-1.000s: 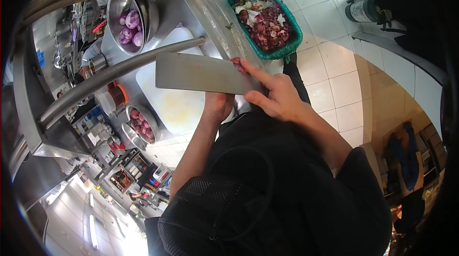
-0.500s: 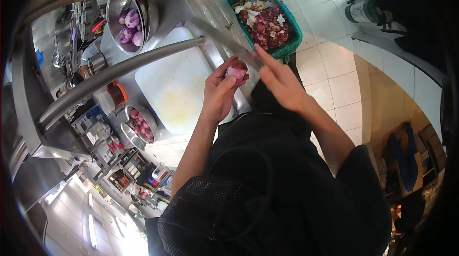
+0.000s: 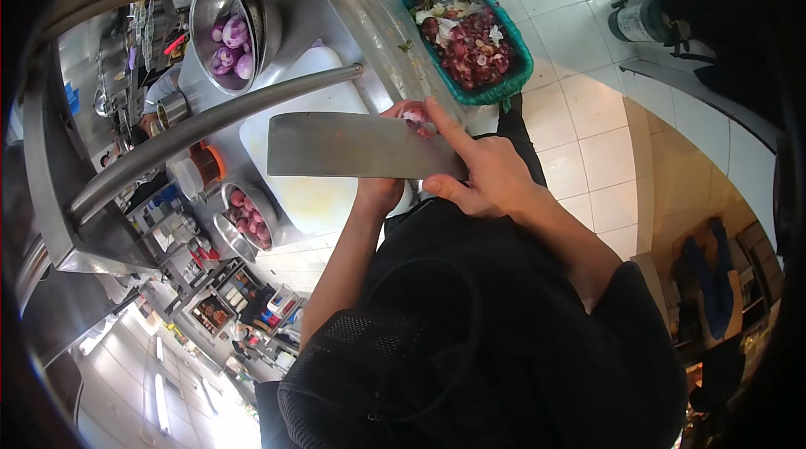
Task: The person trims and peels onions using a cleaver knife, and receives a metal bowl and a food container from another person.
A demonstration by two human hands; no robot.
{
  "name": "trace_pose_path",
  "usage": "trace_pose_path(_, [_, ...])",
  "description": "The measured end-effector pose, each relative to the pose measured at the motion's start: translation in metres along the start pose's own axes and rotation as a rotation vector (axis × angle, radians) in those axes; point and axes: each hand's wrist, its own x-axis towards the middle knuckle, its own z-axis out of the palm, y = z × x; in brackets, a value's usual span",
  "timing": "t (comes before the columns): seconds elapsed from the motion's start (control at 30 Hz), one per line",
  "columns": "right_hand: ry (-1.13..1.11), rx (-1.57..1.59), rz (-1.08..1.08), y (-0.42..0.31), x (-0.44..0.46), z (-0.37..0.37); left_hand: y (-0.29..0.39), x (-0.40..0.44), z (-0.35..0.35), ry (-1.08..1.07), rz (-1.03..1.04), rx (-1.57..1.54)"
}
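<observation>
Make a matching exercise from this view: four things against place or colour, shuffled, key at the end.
1. Knife
2. Bin
3. Cutting board
4. Onion near the blade

A. Teal
B. In the left hand
C. White
D. In the right hand

Pairs: 1-D, 2-A, 3-C, 4-B

**Cleaver point(image 3: 361, 147) back across the onion point(image 3: 416, 116)**

Half a second ago the cleaver was a slanted blur and the onion showed fully in the left hand point(image 3: 382, 193). Now the blade lies broadside before that hand, hiding most of its fingers and part of the onion. The right hand point(image 3: 495, 168) has moved closer. Compared with one second ago, the blade sits slightly lower, revealing more onion.
</observation>
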Motion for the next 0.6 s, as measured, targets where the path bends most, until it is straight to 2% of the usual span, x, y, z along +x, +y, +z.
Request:
trace_pose_path(0.07, [-0.017, -0.046, 0.009, 0.0, 0.0, 0.001, 0.001, 0.0, -0.002, 0.089, 0.024, 0.273])
trace_pose_path(0.1, [-0.002, -0.054, 0.011, 0.001, 0.0, 0.002, -0.001, 0.0, -0.005, 0.089, 0.025, 0.272])
trace_pose_path(0.17, [0.015, -0.063, 0.014, 0.002, 0.001, 0.004, -0.006, -0.002, -0.015, 0.108, 0.235, 0.615])
trace_pose_path(0.2, [0.018, -0.043, 0.007, 0.001, 0.001, 0.004, -0.003, -0.004, -0.013, 0.104, 0.232, 0.614])
trace_pose_path(0.27, [0.029, -0.029, 0.005, 0.0, 0.002, 0.005, 0.006, -0.006, -0.008, 0.15, 0.25, 0.807])
trace_pose_path(0.3, [-0.01, 0.03, 0.054, -0.002, 0.002, 0.005, 0.007, -0.005, -0.005, 0.143, 0.252, 0.801])
trace_pose_path(0.37, [-0.041, 0.08, 0.103, 0.004, 0.004, 0.014, 0.01, -0.004, -0.003, 0.157, 0.08, 0.544])
trace_pose_path(0.4, [0.073, 0.318, 0.032, 0.017, 0.005, 0.031, 0.008, -0.005, -0.003, 0.148, 0.087, 0.539])
trace_pose_path(0.43, [0.185, 0.552, -0.043, 0.021, 0.006, 0.04, 0.004, -0.007, -0.003, 0.221, 0.012, 0.385])
trace_pose_path(0.47, [0.188, 0.536, -0.045, 0.022, 0.004, 0.04, -0.001, -0.009, -0.004, 0.291, -0.062, 0.225])
trace_pose_path(0.53, [0.122, 0.905, 0.232, 0.021, 0.004, 0.034, -0.008, -0.011, -0.017, 0.227, -0.033, 0.169])
trace_pose_path(0.6, [0.14, 0.863, 0.246, 0.02, 0.005, 0.04, -0.011, -0.017, -0.028, 0.163, 0.005, 0.119])
